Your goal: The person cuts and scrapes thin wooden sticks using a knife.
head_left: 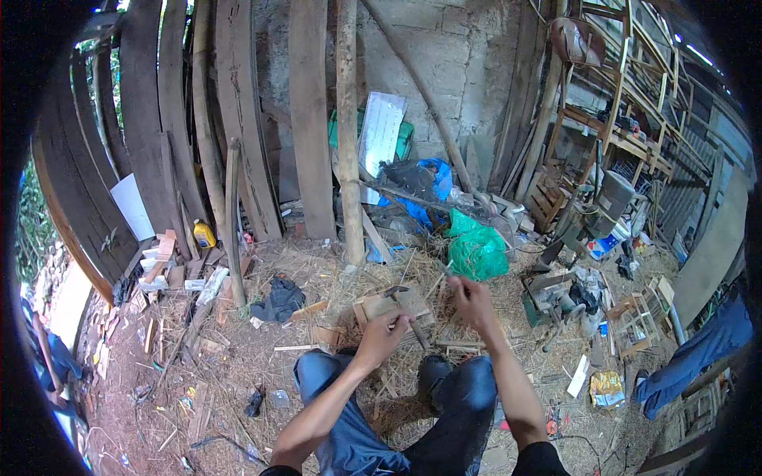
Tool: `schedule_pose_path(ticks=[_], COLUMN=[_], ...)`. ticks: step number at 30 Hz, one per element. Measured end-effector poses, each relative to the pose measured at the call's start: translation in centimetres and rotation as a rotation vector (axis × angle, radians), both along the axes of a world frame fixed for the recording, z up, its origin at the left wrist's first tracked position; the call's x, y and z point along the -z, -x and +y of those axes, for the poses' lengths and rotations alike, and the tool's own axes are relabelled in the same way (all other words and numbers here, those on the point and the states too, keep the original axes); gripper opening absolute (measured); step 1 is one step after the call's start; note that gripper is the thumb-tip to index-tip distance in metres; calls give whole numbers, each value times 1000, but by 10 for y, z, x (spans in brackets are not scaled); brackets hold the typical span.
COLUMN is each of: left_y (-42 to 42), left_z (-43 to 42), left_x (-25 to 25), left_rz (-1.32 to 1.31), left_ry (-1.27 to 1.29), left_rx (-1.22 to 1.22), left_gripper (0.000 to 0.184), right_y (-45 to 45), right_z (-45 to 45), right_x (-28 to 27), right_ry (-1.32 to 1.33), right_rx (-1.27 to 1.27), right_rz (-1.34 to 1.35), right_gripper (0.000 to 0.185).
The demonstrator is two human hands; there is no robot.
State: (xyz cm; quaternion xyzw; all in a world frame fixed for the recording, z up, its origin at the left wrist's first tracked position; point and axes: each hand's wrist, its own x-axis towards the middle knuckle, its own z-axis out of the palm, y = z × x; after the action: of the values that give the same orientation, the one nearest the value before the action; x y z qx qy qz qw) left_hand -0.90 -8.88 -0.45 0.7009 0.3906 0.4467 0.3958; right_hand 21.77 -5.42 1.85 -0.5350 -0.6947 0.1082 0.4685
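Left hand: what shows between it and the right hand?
In the head view, part of a wooden block and a hammer handle show between the left hand and right hand.

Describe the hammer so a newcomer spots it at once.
Start from the person's blue-trousered knees: just beyond them is a pale wooden block. The hammer shows against it, beside the left hand, handle slanting towards the knees. Its dark crosswise head sets it apart from the plain wood scraps around.
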Motion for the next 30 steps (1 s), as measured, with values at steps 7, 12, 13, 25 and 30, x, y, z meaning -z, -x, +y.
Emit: schedule_pose_path(ticks=[7, 12, 13, 25, 30], left_y=[-5, -5, -6, -2, -5], left_z=[5, 11, 18, 14, 8], left_x=[-5, -11, -3, 16, 3], left_rz=[25, 59, -3, -60, -6], left_ry=[17, 53, -12, 210, 127], left_rx=[-18, -60, -72, -24, 0], left_gripper=[23, 23, 21, 25, 25], right_y=[34, 39, 39, 43, 33], right_z=[-26, -20, -17, -10, -17], right_x=[10, -6, -6, 17, 12], right_ry=[-47, 53, 51, -46, 12], right_rx=[-162, -177, -169, -74, -110], right_rz=[-158, -261, -260, -110, -136], right_gripper=[23, 23, 23, 28, 23])
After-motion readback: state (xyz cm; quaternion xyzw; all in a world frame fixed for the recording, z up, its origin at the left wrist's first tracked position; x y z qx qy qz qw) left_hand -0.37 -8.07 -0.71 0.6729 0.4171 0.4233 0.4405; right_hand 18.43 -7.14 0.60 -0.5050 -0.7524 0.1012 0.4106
